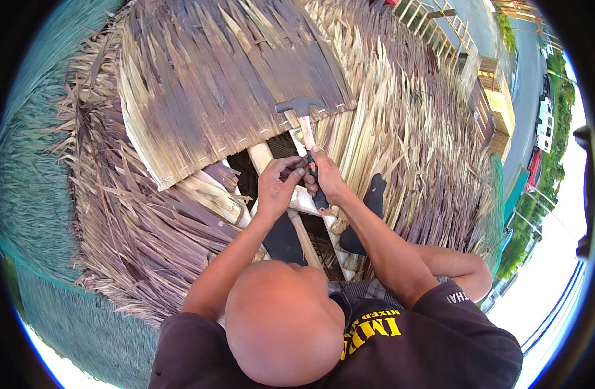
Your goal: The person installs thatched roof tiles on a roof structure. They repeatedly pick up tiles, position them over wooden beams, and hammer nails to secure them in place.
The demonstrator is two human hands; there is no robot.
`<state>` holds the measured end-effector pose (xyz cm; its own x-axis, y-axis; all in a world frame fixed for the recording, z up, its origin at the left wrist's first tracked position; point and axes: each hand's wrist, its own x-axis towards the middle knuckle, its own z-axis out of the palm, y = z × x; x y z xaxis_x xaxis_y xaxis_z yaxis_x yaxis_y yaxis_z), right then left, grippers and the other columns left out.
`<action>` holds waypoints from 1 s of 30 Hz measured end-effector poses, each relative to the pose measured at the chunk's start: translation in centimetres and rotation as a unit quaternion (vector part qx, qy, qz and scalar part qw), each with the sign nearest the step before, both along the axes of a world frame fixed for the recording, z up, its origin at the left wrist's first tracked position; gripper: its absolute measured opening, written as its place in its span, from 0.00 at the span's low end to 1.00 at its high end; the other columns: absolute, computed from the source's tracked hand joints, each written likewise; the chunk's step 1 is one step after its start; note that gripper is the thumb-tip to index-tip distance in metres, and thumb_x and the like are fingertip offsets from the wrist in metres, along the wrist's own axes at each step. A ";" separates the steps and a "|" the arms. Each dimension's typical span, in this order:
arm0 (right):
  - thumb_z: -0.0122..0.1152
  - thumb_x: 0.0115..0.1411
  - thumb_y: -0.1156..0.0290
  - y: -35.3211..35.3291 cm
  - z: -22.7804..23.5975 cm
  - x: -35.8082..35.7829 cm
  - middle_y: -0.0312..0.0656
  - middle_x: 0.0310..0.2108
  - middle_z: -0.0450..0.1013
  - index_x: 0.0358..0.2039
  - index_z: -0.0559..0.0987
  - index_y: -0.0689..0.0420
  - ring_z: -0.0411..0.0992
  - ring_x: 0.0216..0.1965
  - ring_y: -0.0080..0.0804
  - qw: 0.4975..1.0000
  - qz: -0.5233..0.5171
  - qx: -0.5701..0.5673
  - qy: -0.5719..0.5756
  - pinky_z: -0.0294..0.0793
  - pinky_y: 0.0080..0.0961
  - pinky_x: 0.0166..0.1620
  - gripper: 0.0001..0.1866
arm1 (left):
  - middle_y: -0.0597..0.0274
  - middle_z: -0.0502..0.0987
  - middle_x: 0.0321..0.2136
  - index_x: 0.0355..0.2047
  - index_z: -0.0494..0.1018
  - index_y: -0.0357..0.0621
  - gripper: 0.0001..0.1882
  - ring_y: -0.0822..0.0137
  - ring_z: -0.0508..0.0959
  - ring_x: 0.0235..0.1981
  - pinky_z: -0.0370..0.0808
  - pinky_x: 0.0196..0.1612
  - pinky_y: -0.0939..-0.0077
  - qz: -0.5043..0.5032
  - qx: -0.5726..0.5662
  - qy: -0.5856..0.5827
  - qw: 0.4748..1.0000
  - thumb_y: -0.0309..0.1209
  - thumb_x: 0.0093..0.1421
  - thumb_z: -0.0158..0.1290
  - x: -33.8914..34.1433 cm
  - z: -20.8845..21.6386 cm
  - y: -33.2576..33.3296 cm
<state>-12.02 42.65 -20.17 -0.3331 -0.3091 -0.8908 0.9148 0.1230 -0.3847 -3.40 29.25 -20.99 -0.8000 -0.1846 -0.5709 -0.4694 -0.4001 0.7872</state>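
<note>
My right hand [328, 178] is wrapped round the dark grip of a claw hammer [307, 133], whose head points away from me and lies over the stitched lower edge of a thatch panel [226, 78]. Close against the grip, my left hand [278, 185] has its thumb and fingers pinched together. Whatever those fingertips hold, if anything, is too small to make out. Below both hands an opening in the thatch shows pale wooden battens [304, 202] and a round pole [260, 157], with dark space between them.
Dry palm thatch [135, 227] slopes away on both sides of the opening. My dark-covered feet [374, 194] rest by the frame. Green-tinted thatch [35, 168] stands at the left. Beyond the roof edge at the right are a wooden structure [497, 97], a road [528, 84] and parked vehicles [545, 123].
</note>
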 end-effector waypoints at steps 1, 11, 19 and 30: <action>0.42 0.72 0.42 -0.6 0.5 0.1 0.33 0.14 0.62 0.29 0.68 0.54 0.60 0.12 0.23 1.000 0.002 0.009 0.006 0.62 0.25 0.16 0.28 | 0.57 0.77 0.42 0.50 0.76 0.31 0.15 0.68 0.81 0.40 0.78 0.44 0.73 0.005 -0.038 0.029 0.999 0.26 0.64 0.59 0.0 0.5 -0.2; 0.42 0.71 0.39 -3.6 0.6 1.8 0.36 0.15 0.65 0.26 0.68 0.53 0.63 0.13 0.24 0.999 0.046 -0.009 0.016 0.64 0.25 0.17 0.29 | 0.55 0.76 0.38 0.39 0.76 0.36 0.05 0.62 0.82 0.37 0.78 0.41 0.70 -0.030 -0.322 0.057 0.945 0.22 0.63 0.55 0.4 2.0 -2.9; 0.45 0.73 0.57 -5.3 -0.2 3.4 0.58 0.22 0.75 0.38 0.74 0.66 0.76 0.25 0.58 0.884 0.348 0.122 0.287 0.73 0.51 0.32 0.21 | 0.57 0.80 0.34 0.42 0.73 0.33 0.06 0.70 0.82 0.34 0.78 0.38 0.77 0.276 -0.142 -0.115 0.944 0.22 0.67 0.49 3.6 -3.6 -11.1; 0.46 0.71 0.58 -7.3 -0.5 4.5 0.67 0.26 0.75 0.38 0.73 0.67 0.75 0.32 0.69 0.794 0.482 0.186 0.320 0.73 0.60 0.39 0.21 | 0.57 0.78 0.36 0.40 0.78 0.42 0.08 0.60 0.80 0.39 0.75 0.45 0.70 0.060 -0.382 -0.040 0.921 0.26 0.59 0.59 5.9 -10.3 -15.6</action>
<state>-7.52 35.40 -20.65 -0.5237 -0.4500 -0.7233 -0.0412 0.8615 -0.5061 2.52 13.61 -31.27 -0.7087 -0.6414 -0.2938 -0.5260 0.2028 0.8260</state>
